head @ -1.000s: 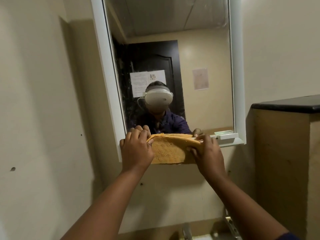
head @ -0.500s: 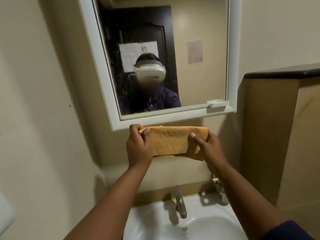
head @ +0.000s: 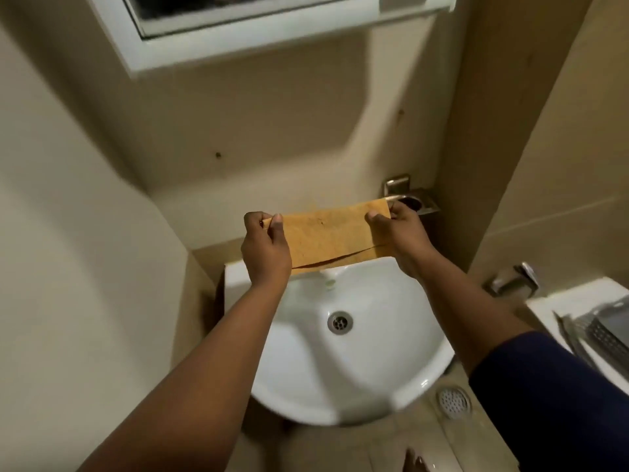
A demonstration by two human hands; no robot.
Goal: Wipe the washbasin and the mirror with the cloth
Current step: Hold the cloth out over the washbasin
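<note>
Above the basin (head: 340, 362), the left hand (head: 265, 250) and right hand (head: 398, 233) each pinch one end of the folded cloth (head: 330, 233), now lowered from the mirror (head: 238, 32); probably basin wiping comes next.

orange cloth held taut over white washbasin

a folded orange cloth (head: 332, 235), stretched flat and wide, hangs in the air above the back rim of a round white washbasin (head: 343, 362), its two layers parting along the lower edge. the basin's bowl shows a metal drain at its centre. above, only the bottom edge of the white-framed mirror (head: 238, 35) is in view on the beige wall.
</note>
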